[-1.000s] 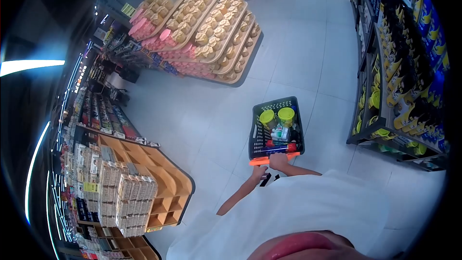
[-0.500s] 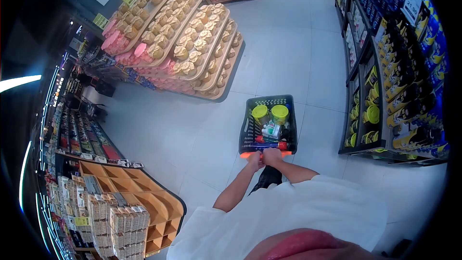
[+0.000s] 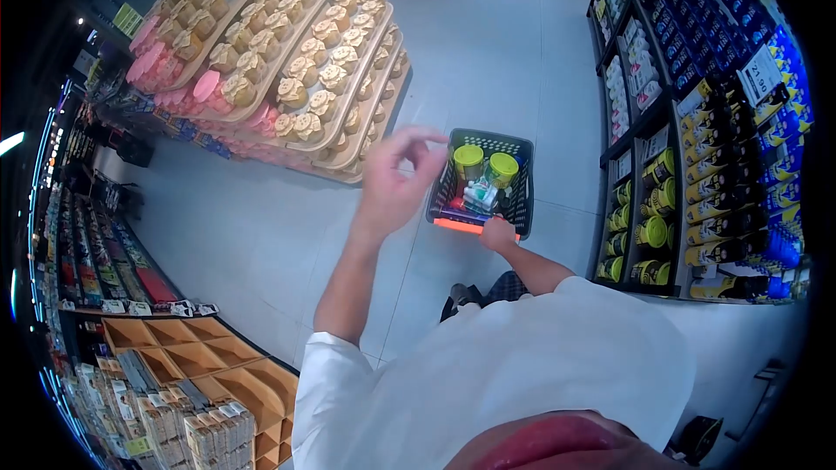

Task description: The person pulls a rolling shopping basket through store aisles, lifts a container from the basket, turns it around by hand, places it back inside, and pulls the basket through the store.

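Pale floor tiles (image 3: 496, 52) surround the dark basket (image 3: 522, 200), which is near the middle of the view, at about twelve o'clock from the person. Two yellow-lidded tubs (image 3: 468, 155) are toward its far end, with a white-and-green pack (image 3: 481, 194) nearer its six o'clock side. On the orange handle (image 3: 457, 226), also at six o'clock, the right hand (image 3: 498, 232) has its fingers wrapped round the bar. Moments ago both hands held it; now the left hand (image 3: 396, 181) is raised at the basket's nine o'clock, fingers loosely bent, a gap between thumb and forefinger, nothing seen in them. Guiding the basket therefore seems to fall to the right hand alone. Farther out, a tiered display (image 3: 303, 39) stands at ten o'clock, wooden shelving (image 3: 174, 331) at eight and a dark shelf unit (image 3: 679, 209) at three.
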A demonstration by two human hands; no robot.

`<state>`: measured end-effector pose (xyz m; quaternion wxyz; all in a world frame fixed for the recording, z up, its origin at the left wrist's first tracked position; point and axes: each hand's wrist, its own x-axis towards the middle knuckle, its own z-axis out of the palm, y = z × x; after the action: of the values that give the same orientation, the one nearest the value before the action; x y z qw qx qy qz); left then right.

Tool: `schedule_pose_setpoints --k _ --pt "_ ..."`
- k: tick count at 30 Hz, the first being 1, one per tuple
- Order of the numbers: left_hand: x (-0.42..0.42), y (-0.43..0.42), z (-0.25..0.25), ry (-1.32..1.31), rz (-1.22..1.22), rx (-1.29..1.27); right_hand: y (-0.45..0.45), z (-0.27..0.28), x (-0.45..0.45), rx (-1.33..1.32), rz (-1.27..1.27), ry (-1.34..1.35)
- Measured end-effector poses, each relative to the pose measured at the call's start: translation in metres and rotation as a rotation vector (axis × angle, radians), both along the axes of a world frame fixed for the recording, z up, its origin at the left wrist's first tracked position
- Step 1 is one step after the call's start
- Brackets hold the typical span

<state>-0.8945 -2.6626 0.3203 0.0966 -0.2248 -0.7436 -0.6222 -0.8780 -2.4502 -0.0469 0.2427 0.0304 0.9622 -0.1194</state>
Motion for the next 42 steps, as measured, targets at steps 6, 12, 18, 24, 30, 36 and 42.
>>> schedule_pose_setpoints --k 6,12,18,24,30,36,42 --pt "0.001 -0.02 0.18 1.308 -0.208 0.151 0.021 0.016 -0.09 -0.02 -0.019 -0.012" --pt "-0.051 0.046 0.222 1.572 -0.427 -0.04 0.054 -0.004 -0.175 -0.06 -0.029 0.035" --pt "-0.137 0.119 0.225 1.577 -0.445 -0.034 0.09 0.006 -0.242 -0.188 -0.056 -0.014" --pt "-0.209 0.151 0.226 1.602 -0.406 0.023 0.123 0.006 -0.299 -0.193 -0.137 -0.044" --pt "-0.274 0.172 0.218 1.635 -0.424 0.013 0.147 0.013 -0.351 -0.171 -0.111 -0.086" --pt "-0.367 0.175 0.189 1.608 -0.385 0.087 0.17 0.007 -0.397 -0.05 -0.137 -0.071" --pt "-0.462 0.158 0.186 1.604 -0.375 0.163 0.189 0.009 -0.438 0.006 -0.149 -0.018"
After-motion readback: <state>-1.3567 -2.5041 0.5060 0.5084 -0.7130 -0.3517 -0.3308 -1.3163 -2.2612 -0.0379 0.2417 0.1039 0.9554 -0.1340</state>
